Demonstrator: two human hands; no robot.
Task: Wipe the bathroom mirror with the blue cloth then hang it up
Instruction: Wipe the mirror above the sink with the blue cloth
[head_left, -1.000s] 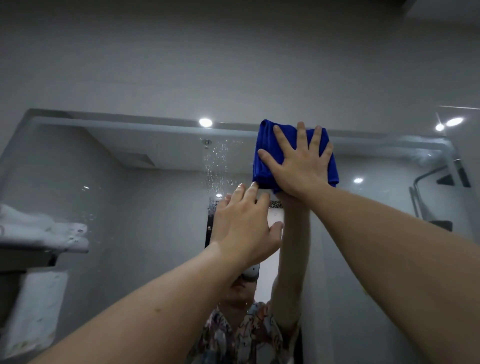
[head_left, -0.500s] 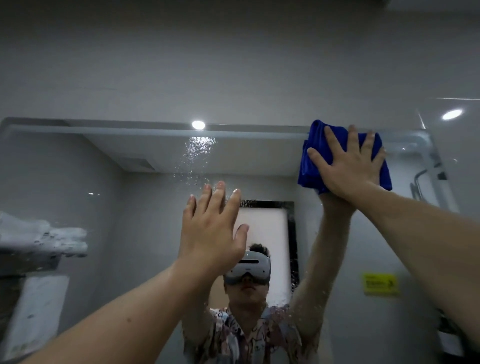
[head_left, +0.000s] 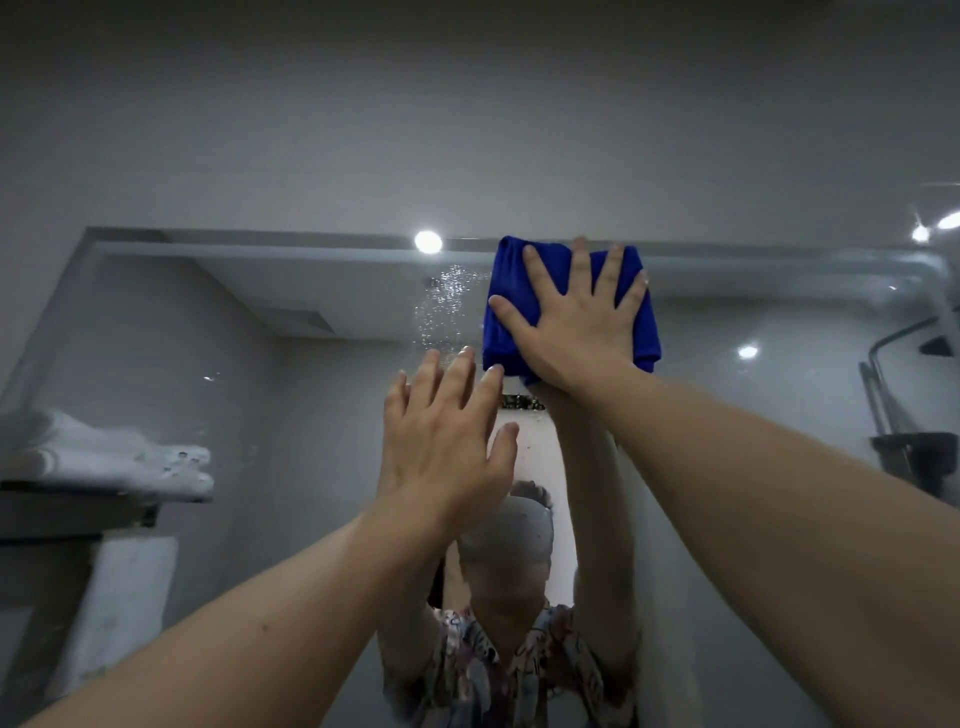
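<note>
Deep blue cloth; white folded towels; grey wall; multicoloured patterned shirt

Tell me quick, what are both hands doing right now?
Left hand: open, fingers straight, holding nothing, raised at the mirror.
Right hand: open, fingers spread flat, pressing the blue cloth against the mirror.

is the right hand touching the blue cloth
Touching. The head view shows the right hand spread flat on the blue cloth, fingers straight, pressing it to the mirror.
</note>
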